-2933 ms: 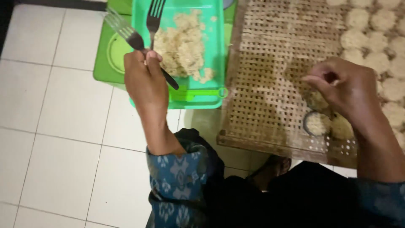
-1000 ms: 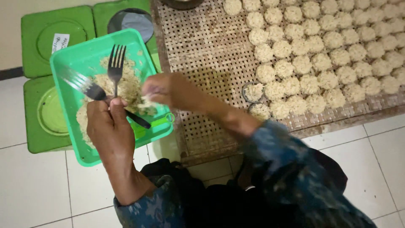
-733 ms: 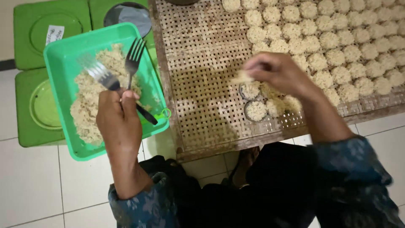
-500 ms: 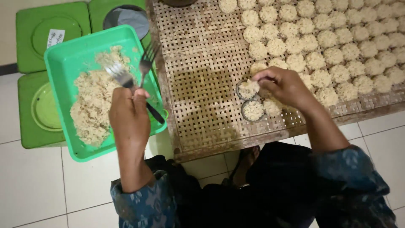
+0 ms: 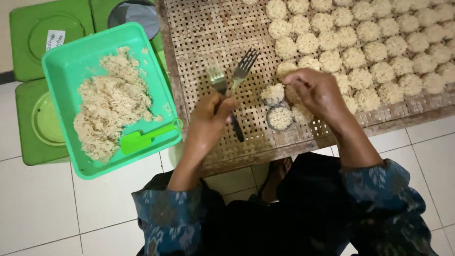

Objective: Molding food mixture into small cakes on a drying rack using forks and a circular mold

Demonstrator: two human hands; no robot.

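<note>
1. The left hand, its grip pinching two forks, has swung from the green tray over the woven mat.
2. The right hand, grip pressed together, now pinches crumbs above the ring mould; filling continues.

This looks like a home food-making spot, or a small home-run snack workshop, with the work done low over the floor. The white tiled floor carries a woven bamboo drying tray filled with rows of small round rice cakes. Beside it sits a green plastic tray of loose cooked rice, with green plastic stools close behind it.
</note>
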